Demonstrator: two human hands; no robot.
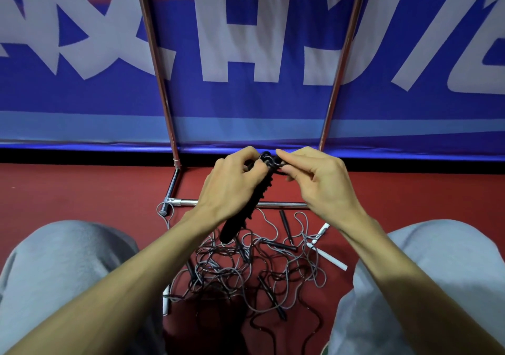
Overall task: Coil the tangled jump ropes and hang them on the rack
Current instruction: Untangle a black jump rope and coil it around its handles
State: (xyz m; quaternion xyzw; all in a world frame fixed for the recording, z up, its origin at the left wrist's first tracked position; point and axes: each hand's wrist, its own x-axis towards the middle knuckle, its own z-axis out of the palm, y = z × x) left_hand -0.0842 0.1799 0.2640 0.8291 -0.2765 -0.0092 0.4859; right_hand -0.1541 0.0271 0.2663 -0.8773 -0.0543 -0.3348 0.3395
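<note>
- Black coiled jump rope point(236, 226) is hanging slantwise in the air between both hands, above the base bar of the chrome rack point(173, 184).
- Left hand point(232, 188) is gripping its upper end, fingers curled round it.
- Right hand point(319, 182) is pinching a loop at that same top end, thumb against forefinger.
- Tangled jump ropes point(254, 270), grey and black, are lying on the red floor point(82, 190) between the person's grey knees point(68, 259), near the floor's far edge.

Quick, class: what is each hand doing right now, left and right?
Left hand: grips the top of the black coiled rope.
Right hand: pinches the same rope's top loop.
</note>
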